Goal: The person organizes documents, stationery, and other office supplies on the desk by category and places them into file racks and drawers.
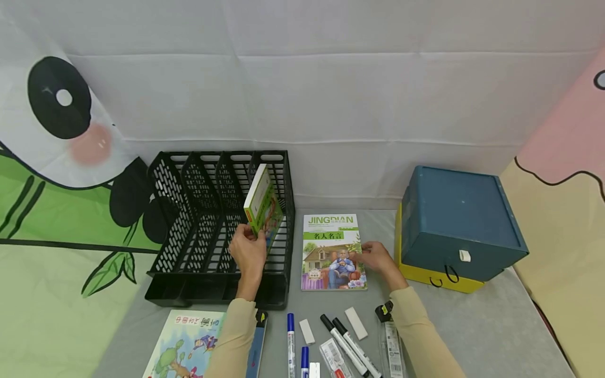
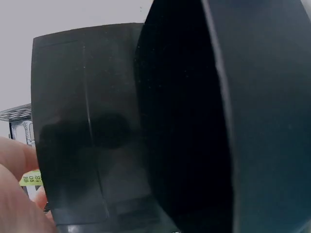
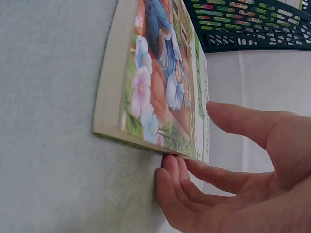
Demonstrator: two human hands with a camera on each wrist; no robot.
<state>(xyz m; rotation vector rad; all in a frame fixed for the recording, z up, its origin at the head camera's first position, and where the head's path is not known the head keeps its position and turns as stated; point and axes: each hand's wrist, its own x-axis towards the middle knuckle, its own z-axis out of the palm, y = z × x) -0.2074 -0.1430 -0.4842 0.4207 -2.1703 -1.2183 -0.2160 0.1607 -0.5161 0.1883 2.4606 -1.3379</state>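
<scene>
A white backdrop [image 1: 331,100] spans the upper frame, with a large cartoon face and green print at left, pink and cream at right. Below it spreads the grey tabletop [image 1: 501,325], its back edge meeting the backdrop and its right edge slanting down to the lower right corner. A black slotted rack [image 1: 163,295] stands left of centre, and at right a blue drawer box [image 1: 468,210] rests on a yellow drawer box [image 1: 416,275]. A strip of tabletop runs between rack and flat book [image 1: 331,262]; wider grey surface shows below and right of the drawer boxes. A picture book [image 1: 189,336] lies lower left, near the rack's front edge.

The flat book lies face up at centre. The left hand [image 1: 249,252] grips a green-edged book [image 1: 255,205] between thumb and fingers, on edge and tilted, at the rack's rightmost compartment. The right hand [image 1: 378,258] is at the flat book's right edge, thumb and fingers parted, fingers bent; whether the thumb touches the cover, I cannot tell. At bottom centre, black-capped markers [image 1: 345,344] and a blue-capped marker [image 1: 291,344] lie close together
</scene>
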